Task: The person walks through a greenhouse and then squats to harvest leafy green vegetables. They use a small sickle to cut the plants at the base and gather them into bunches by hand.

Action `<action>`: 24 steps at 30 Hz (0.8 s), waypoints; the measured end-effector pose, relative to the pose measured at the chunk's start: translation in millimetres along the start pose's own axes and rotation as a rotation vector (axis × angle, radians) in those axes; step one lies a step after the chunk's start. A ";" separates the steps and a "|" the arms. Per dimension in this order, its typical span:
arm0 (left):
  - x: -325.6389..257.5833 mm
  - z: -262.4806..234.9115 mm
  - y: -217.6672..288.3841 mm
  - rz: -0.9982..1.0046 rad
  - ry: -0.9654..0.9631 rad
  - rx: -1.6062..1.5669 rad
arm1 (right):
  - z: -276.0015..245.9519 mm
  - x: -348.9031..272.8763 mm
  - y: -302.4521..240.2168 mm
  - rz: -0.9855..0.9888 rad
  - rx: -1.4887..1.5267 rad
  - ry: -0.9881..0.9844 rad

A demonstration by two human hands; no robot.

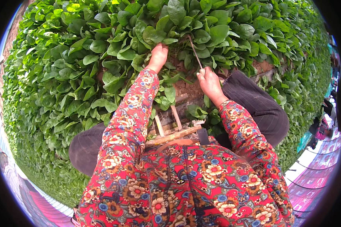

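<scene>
Dense spinach plants (pixel 219 34) with broad, glossy green leaves grow in front of me. My left hand (pixel 158 57) reaches forward among them, its fingers closed at a clump of spinach leaves (pixel 153 36) and partly covered by the foliage. My right hand (pixel 210 84) is wrapped round the near end of a thin, long-shafted metal tool (pixel 196 54). The tool slants forward and left, and its far tip sinks in among the stems, where its shape is hidden. Bare brown soil (pixel 185 85) shows between my two hands.
A low wooden frame (pixel 174 137) of rough sticks lies close before my body. My bent knees (pixel 259 102) in dark trousers stand on either side. More greens (pixel 45 94) spread left and ahead. Pinkish sheeting (pixel 316 166) and blurred figures are at the far right.
</scene>
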State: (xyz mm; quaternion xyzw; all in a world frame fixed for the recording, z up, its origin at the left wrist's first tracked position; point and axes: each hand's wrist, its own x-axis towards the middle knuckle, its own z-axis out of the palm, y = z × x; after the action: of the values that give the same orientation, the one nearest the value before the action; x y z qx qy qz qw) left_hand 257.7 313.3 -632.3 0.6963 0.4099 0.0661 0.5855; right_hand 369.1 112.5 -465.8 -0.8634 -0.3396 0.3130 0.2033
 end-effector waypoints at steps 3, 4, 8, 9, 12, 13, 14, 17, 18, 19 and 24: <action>-19.6 20.8 34.8 0.291 -0.267 0.329 | 2.8 -5.5 -6.5 0.034 -0.022 -0.028; -22.7 27.7 43.3 0.349 -0.344 0.502 | 5.5 -7.1 -7.0 -0.003 -0.038 -0.001; -11.4 43.5 61.1 0.469 -0.289 0.731 | 10.6 -12.0 -11.1 -0.035 -0.079 0.036; -5.8 45.1 57.4 0.501 -0.172 0.686 | 10.8 -11.8 -11.6 -0.037 -0.088 0.044; 4.8 22.8 42.7 0.642 -0.189 0.893 | 9.7 -13.9 -15.2 -0.020 -0.145 0.037; 4.4 13.2 42.7 0.721 -0.177 0.895 | 10.7 -13.2 -16.8 -0.016 -0.144 0.036; 0.8 5.1 42.7 0.707 -0.159 0.882 | 12.6 -12.5 -18.5 -0.011 -0.142 0.035; -11.5 -10.2 40.5 0.651 -0.265 0.909 | 16.8 -12.4 -13.2 0.000 -0.161 0.059; -15.2 -13.3 35.0 0.706 -0.234 0.897 | 20.8 -11.6 -9.9 -0.002 -0.163 0.066; -19.0 -15.0 29.9 0.762 -0.202 0.885 | 22.4 -10.0 -7.0 -0.024 -0.171 0.080; -10.1 -6.1 27.9 0.550 0.017 0.737 | 25.5 -2.6 0.0 -0.016 -0.244 0.092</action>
State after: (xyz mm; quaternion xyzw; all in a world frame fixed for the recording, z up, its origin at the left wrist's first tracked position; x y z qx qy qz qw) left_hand 261.4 311.9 -602.3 0.9405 0.2107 0.0746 0.2560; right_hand 350.3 114.3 -483.2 -0.8923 -0.3725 0.2279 0.1143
